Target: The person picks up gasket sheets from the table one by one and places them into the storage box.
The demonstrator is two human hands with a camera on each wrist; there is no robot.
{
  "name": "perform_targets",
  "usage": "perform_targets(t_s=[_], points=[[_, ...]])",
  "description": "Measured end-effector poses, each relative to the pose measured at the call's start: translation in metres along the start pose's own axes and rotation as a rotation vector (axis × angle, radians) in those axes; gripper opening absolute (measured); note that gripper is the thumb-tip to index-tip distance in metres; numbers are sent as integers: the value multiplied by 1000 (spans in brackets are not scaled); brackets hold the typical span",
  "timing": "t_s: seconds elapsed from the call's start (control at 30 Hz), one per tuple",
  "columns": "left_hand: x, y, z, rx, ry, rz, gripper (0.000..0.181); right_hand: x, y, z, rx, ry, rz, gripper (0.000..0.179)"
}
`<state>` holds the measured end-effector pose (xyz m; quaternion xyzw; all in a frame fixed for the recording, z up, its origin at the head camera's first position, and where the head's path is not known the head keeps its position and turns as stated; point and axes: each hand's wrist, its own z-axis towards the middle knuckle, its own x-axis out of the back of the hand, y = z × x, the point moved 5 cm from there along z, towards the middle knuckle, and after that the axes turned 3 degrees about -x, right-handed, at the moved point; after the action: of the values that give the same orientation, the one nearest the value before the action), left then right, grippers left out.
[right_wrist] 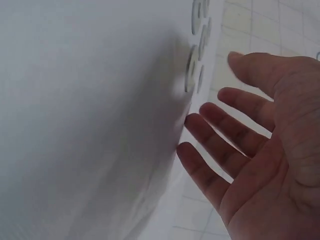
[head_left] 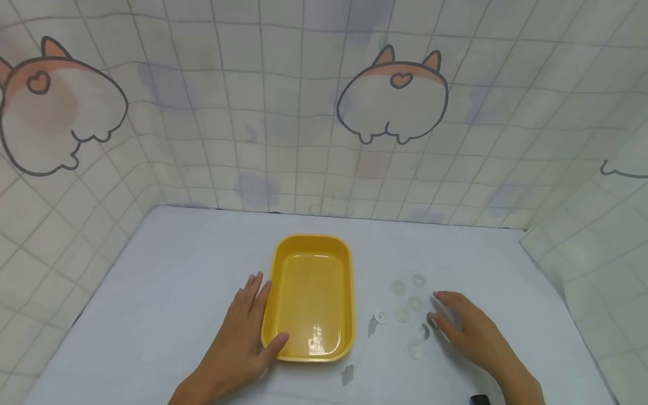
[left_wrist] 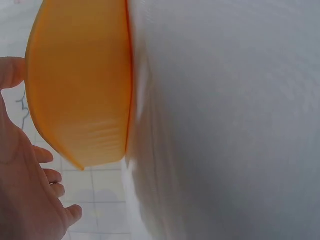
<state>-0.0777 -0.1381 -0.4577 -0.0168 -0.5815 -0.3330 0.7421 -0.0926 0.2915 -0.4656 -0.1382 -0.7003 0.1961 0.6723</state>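
A yellow rectangular tray (head_left: pixel 349 304) lies on the white tabletop. My left hand (head_left: pixel 238 337) is at its left side, fingers stretched along the outer wall and thumb over the near left corner of the rim; the left wrist view shows the thumb at the rim of the tray (left_wrist: pixel 80 75). To the right of the tray lie several flat, pale translucent rings like washers (head_left: pixel 414 304). Close beside them is my right hand (head_left: pixel 468 332), fingers loosely bent and apart, with nothing in its grasp in the right wrist view. A small dark round piece (head_left: pixel 431 320) sits by its thumb tip.
Small grey patches (head_left: pixel 347 374) mark the white tabletop (head_left: pixel 167 270) near the tray. A black object (head_left: pixel 479 399) shows at the bottom edge by the right forearm. Grid-patterned cloth walls (head_left: pixel 283 169) stand at the back and both sides.
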Motion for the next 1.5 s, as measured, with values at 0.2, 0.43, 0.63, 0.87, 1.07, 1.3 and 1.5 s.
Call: perform_targets(t_s=[0.2,0.43,0.63,0.87,1.07,1.3,1.5], points=[[-3,2,3,-12,-3,4,96,-4,0,2,-16,28,-38,41],[-4,-2,6,2,-68,34,98,-9,2,4,-57,-3,-51,33],[-6,1,10,3,-75,38,101,-7,0,3,-54,-13,-60,33],[-10,5,14,23,-95,52,102,-4,2,4,-83,-31,-70,31],[-10,6,15,33,-97,97,106,-5,2,3,-80,9,-138,32],[-10,3,13,26,-107,106,108,-6,-9,6,-82,15,-212,26],[-10,5,13,10,-122,80,107,-5,-13,8,-119,-32,-237,26]])
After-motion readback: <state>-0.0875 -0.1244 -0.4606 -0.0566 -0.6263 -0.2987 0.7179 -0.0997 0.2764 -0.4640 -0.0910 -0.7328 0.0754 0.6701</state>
